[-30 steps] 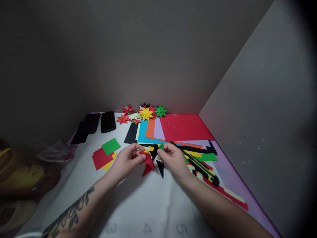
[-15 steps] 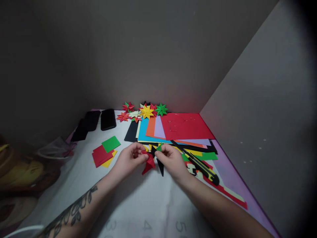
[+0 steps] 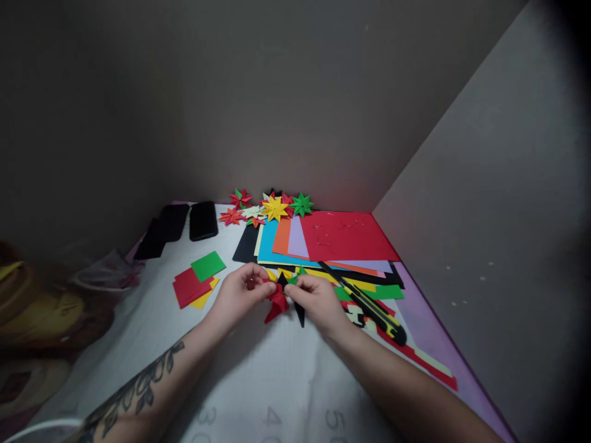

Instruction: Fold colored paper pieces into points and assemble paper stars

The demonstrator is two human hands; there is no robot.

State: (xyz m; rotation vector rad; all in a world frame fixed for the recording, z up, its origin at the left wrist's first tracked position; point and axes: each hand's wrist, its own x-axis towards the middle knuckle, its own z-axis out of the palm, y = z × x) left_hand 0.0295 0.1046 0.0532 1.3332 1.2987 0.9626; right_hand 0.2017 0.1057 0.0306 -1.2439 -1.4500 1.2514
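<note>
Over the middle of the white table covering, my left hand [image 3: 244,288] pinches a folded red paper piece [image 3: 277,306] between thumb and fingers. Opposite it, my right hand [image 3: 318,301] is closed on a folded black paper piece [image 3: 300,314], whose pointed end sticks out below the thumb. The red and black pieces meet between my fingertips; whether they are joined I cannot tell. Just behind my hands lie folded yellow pieces [image 3: 279,273] and a green folded piece [image 3: 302,271], partly hidden by my fingers.
Several finished paper stars [image 3: 276,208] stand by the wall. Coloured sheets [image 3: 351,237] are stacked before them. A yellow-black utility knife [image 3: 376,311] lies on paper strips [image 3: 429,364] at right. Small paper squares [image 3: 191,287] and a black phone [image 3: 203,221] are at left.
My hands have drawn slightly closer, bringing the red and black pieces nearer together. The view has shifted a little; both grips stay the same.
</note>
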